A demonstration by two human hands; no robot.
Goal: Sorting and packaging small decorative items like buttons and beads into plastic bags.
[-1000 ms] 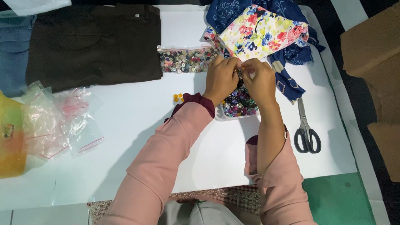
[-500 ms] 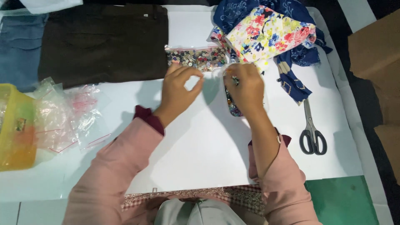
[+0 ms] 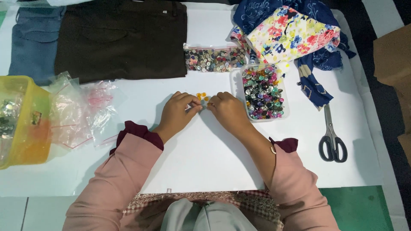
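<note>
Resting now on the white table [image 3: 205,162], the left hand [image 3: 177,112] and right hand [image 3: 227,110] have come down from the bag of buttons [image 3: 214,58], fingertips pinched beside small orange buttons [image 3: 201,96], left of the clear tub [image 3: 262,92]

A white table [image 3: 214,162] carries folded trousers [image 3: 122,40], button tray [image 3: 262,92], scissors [image 3: 332,137], yellow tub [image 3: 25,119].

The counter [image 3: 205,154] looks covered in smooth, matt white paper. Glossy orange beads [image 3: 201,96] lie on it. A clear plastic tub [image 3: 236,87] holds shiny, glassy beads. The bags [image 3: 87,111] are thin, crinkled clear plastic. The scissors [image 3: 330,137] have bare metal blades and matt black handles. The trousers [image 3: 122,38] are matt brown cloth.
</note>
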